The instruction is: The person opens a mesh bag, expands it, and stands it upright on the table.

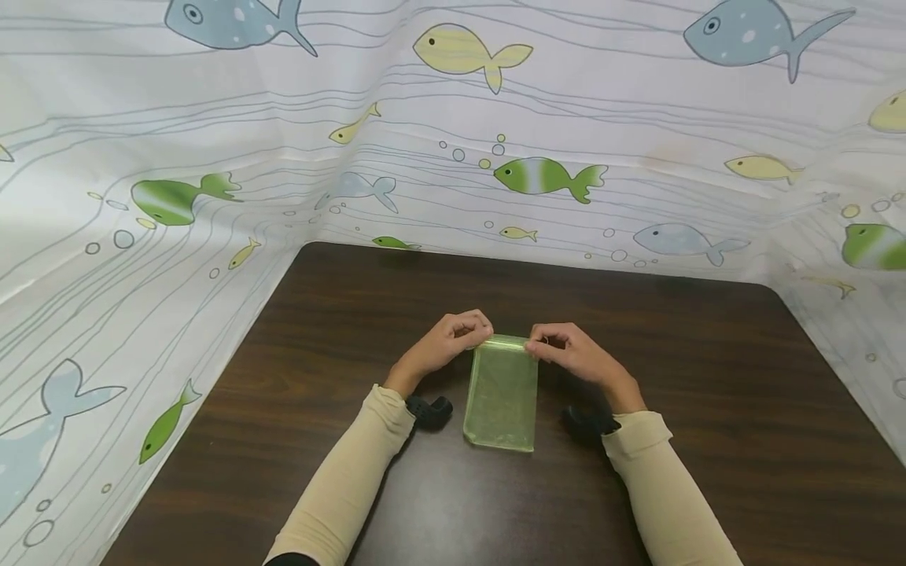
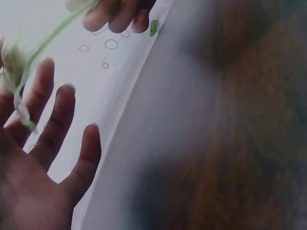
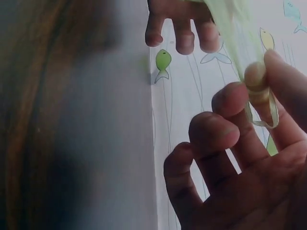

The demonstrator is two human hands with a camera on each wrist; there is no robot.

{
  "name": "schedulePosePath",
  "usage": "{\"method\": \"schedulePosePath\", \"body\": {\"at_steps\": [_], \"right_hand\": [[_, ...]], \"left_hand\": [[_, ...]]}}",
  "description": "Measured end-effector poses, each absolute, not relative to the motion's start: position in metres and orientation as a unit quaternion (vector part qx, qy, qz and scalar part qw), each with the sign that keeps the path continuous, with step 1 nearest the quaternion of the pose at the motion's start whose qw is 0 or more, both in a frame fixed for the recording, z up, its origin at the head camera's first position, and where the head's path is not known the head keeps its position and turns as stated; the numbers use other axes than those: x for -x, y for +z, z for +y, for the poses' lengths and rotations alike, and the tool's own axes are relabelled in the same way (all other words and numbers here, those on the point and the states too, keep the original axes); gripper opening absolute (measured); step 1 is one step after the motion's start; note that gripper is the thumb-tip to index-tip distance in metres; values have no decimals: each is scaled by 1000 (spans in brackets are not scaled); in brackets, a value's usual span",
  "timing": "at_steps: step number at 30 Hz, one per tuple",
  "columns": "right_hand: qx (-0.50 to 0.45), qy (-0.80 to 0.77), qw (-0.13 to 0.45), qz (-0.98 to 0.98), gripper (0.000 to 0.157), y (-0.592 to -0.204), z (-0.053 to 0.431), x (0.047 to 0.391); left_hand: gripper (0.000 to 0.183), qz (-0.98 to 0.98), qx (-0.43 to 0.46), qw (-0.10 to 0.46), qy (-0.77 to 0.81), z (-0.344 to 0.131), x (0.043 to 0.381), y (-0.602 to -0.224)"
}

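A translucent yellow-green plastic zip bag [image 1: 501,397] hangs flat between both hands, its top edge stretched between them in the head view. At the top left corner, the left hand [image 1: 456,334] pinches the bag between thumb and forefinger. The right hand [image 1: 569,350] pinches the opposite top corner the same way. Seen from the left wrist, the left hand [image 2: 45,158] spreads its other fingers away from the film. In the right wrist view, thumb and forefinger of the right hand [image 3: 244,163] press the bag's corner, with the other fingers loosely bent.
A dark wood-grain table [image 1: 297,409] lies under the hands. White sheeting [image 1: 602,110] printed with fish hangs around the table's back and sides. Black wrist cameras [image 1: 429,413] sit under both wrists, next to the beige sleeves [image 1: 347,479].
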State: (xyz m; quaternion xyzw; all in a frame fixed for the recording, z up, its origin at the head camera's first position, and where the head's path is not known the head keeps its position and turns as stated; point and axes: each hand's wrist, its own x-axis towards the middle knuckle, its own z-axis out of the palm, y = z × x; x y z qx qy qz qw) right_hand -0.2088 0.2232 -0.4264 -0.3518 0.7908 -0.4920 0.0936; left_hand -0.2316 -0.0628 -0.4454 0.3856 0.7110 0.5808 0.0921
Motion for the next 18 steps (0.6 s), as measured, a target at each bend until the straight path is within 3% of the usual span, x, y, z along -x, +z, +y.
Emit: {"method": "schedulePosePath", "body": {"at_steps": [8, 14, 18], "right_hand": [[348, -487, 135, 789, 19, -426, 220, 207], [362, -486, 112, 788, 26, -425, 221, 208], [355, -482, 106, 794, 27, -426, 223, 208]], "left_hand": [[24, 729, -371, 77, 570, -59, 231, -444], [37, 737, -371, 98, 556, -59, 229, -442], [30, 735, -369, 112, 558, -59, 227, -443]]}}
